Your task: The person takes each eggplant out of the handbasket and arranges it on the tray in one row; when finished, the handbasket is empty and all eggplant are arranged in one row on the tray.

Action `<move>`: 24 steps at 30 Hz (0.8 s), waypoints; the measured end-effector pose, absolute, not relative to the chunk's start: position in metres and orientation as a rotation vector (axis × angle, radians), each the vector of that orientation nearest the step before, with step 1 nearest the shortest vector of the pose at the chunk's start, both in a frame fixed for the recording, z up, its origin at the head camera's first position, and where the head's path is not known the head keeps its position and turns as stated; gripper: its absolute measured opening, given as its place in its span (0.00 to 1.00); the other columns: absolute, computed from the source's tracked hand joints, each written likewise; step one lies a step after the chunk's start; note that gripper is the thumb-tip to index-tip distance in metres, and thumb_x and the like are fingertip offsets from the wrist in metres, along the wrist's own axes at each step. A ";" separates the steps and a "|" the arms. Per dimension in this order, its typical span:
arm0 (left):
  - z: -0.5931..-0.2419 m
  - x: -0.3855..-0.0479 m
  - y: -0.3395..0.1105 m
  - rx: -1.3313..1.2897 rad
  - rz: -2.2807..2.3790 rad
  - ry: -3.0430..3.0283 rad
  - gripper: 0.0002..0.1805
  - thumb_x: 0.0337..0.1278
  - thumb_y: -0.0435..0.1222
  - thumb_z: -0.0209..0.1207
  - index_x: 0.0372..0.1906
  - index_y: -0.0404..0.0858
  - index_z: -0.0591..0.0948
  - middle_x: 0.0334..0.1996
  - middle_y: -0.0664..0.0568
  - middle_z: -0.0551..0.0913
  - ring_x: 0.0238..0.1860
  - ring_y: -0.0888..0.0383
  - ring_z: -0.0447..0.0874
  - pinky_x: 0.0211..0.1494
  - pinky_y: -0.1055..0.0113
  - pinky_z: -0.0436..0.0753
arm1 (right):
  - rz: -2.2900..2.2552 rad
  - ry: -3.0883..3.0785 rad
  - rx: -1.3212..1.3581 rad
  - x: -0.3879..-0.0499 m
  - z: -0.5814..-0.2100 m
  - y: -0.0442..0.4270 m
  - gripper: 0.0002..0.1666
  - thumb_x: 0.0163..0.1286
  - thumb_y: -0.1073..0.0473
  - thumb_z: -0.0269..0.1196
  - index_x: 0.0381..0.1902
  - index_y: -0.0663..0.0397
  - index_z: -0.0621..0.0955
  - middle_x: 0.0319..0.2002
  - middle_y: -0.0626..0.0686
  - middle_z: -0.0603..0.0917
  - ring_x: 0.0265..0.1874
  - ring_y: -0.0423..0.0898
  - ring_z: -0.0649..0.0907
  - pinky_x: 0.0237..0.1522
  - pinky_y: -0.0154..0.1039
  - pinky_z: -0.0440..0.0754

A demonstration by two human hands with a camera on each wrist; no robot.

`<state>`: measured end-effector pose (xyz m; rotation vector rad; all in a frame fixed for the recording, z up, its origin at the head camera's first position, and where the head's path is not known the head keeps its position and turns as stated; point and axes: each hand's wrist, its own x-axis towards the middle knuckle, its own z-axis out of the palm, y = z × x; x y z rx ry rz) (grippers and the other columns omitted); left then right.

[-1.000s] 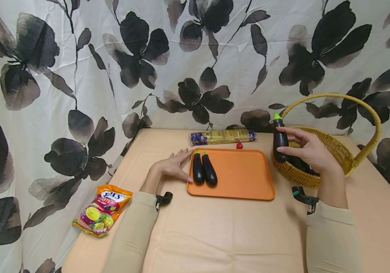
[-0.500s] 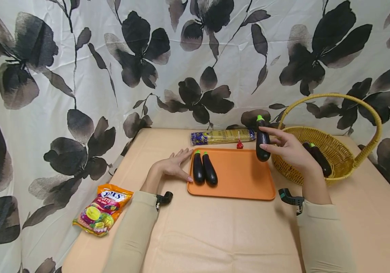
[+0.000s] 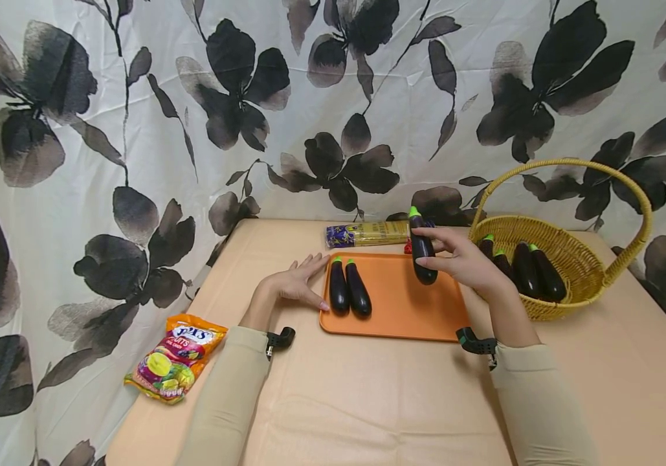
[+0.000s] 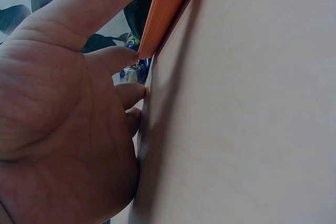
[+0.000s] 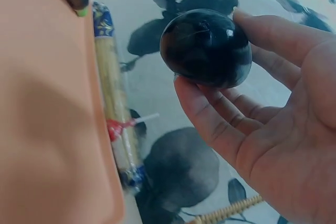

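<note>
My right hand (image 3: pixel 466 259) pinches a dark eggplant (image 3: pixel 422 251) with a green tip above the right part of the orange tray (image 3: pixel 397 327). In the right wrist view the eggplant (image 5: pixel 206 48) shows end-on between thumb and fingers of the right hand (image 5: pixel 283 108). On the tray's left side lie two eggplants (image 3: pixel 338 288), (image 3: pixel 358 289) next to each other. The left hand (image 3: pixel 298 285) rests with spread fingers at the tray's left edge, its thumb touching the rim. The left wrist view has this hand (image 4: pixel 68 103) beside the tray edge (image 4: pixel 168 9).
A yellow wicker basket (image 3: pixel 583 262) with a tall handle stands at the right, holding several eggplants (image 3: pixel 548 275). Behind the tray lie a noodle packet (image 3: pixel 367 234) and a red lollipop (image 5: pixel 116 128). A bag of sweets (image 3: pixel 175 359) lies at the left.
The right hand has carried the eggplant leftward from over the basket to over the tray, uncovering the eggplants in the basket. The left hand has stayed in place.
</note>
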<state>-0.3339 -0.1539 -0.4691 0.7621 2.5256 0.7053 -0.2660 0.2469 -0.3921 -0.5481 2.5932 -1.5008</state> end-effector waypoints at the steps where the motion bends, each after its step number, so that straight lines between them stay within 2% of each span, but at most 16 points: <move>1: -0.469 -0.334 -0.154 0.763 0.703 2.526 0.73 0.41 0.62 0.78 0.86 0.52 0.43 0.86 0.46 0.35 0.86 0.46 0.26 0.85 0.43 0.27 | -1.488 2.597 -0.535 -0.266 -0.393 0.244 0.37 0.73 0.53 0.69 0.77 0.42 0.71 0.69 0.60 0.72 0.63 0.62 0.77 0.54 0.47 0.84; 11: -0.469 -0.334 -0.154 0.771 0.696 2.524 0.74 0.41 0.62 0.78 0.86 0.51 0.43 0.86 0.45 0.35 0.86 0.46 0.26 0.85 0.42 0.27 | -1.407 2.621 -0.550 -0.272 -0.406 0.224 0.36 0.71 0.57 0.71 0.74 0.45 0.74 0.74 0.60 0.69 0.60 0.63 0.80 0.53 0.50 0.87; 19: -0.469 -0.335 -0.156 0.767 0.686 2.522 0.75 0.39 0.63 0.78 0.86 0.52 0.42 0.86 0.46 0.34 0.86 0.47 0.26 0.85 0.43 0.27 | -1.297 2.675 -0.570 -0.274 -0.414 0.210 0.36 0.70 0.52 0.71 0.74 0.40 0.75 0.76 0.61 0.68 0.64 0.66 0.77 0.61 0.62 0.82; 24: -0.472 -0.337 -0.156 0.768 0.679 2.523 0.75 0.38 0.65 0.78 0.86 0.53 0.42 0.86 0.48 0.34 0.86 0.47 0.26 0.85 0.44 0.28 | -1.238 2.651 -0.561 -0.274 -0.421 0.198 0.36 0.70 0.52 0.71 0.74 0.38 0.75 0.76 0.59 0.69 0.63 0.63 0.77 0.59 0.59 0.82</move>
